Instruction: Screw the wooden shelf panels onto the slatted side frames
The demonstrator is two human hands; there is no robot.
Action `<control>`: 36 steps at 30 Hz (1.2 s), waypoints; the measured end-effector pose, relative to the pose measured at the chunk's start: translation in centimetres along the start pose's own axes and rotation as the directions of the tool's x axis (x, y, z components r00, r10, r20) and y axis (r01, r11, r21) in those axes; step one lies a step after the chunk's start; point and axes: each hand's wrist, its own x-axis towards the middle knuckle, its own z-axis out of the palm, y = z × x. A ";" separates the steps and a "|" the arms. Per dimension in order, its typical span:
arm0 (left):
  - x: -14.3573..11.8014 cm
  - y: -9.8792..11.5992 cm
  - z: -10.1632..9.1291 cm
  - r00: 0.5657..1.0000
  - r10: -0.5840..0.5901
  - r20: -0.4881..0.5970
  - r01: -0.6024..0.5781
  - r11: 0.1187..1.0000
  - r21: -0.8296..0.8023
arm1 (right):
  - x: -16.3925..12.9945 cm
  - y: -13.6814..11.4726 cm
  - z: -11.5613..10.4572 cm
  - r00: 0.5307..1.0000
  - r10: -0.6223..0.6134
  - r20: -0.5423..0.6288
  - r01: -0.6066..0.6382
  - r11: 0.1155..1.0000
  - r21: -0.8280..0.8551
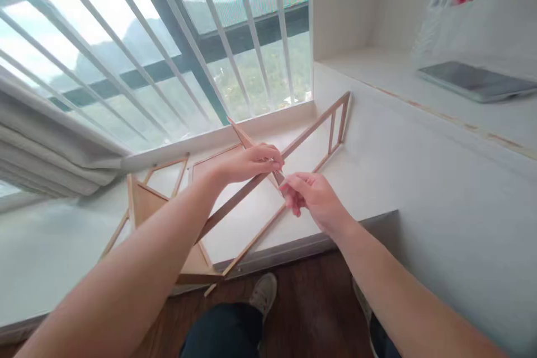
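Note:
A thin wooden frame (319, 123) made of long sticks with short cross pieces lies slanted across the white window ledge (50, 246). My left hand (251, 161) pinches a small flat wooden piece (241, 133) that stands up over the frame's top rail. My right hand (308, 196) hovers just to the right, fingertips curled toward the lower end of that same piece, touching or nearly touching it. A triangular wooden panel (146, 204) and more stick frames (174, 170) lie on the ledge to the left, partly hidden by my left forearm.
A barred window (168, 45) rises behind the ledge, with a folded curtain (46, 145) at the left. A white wall and a shelf (377, 70) holding a dark tablet (476, 81) are at the right. My shoes stand on dark wood floor (310, 313) below.

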 end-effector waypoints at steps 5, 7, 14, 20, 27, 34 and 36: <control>0.0 0.1 -0.1 1.000 -0.010 0.002 0.010 1.000 0.003 | -0.3 -0.5 -1.7 0.971 -0.231 -0.069 0.202 0.936 -0.287; 0.0 0.0 -0.2 1.000 -0.012 0.003 0.012 1.000 -0.014 | -0.6 -0.6 -2.2 0.940 -0.340 -0.035 0.296 0.860 -0.415; -0.2 -0.4 -0.1 1.000 -0.020 -0.006 0.020 0.999 -0.044 | -0.7 -0.1 -2.5 0.822 -0.558 0.114 0.500 0.609 -0.616; -0.3 -0.6 -0.2 1.000 -0.015 -0.005 0.015 0.999 -0.029 | -0.5 0.3 -2.0 0.759 -0.643 0.103 0.542 0.537 -0.646; -0.2 -0.7 -0.1 1.000 -0.020 -0.019 0.020 0.999 -0.031 | -0.4 0.4 -1.3 0.728 -0.674 0.128 0.580 0.505 -0.639; -0.2 -0.5 0.0 1.000 -0.025 -0.014 0.024 0.999 -0.024 | -0.3 0.4 -1.2 0.714 -0.691 0.113 0.580 0.493 -0.649; -0.2 -0.4 0.0 0.999 -0.030 -0.018 0.030 0.999 -0.029 | -0.4 0.3 -1.3 0.716 -0.690 0.110 0.573 0.490 -0.657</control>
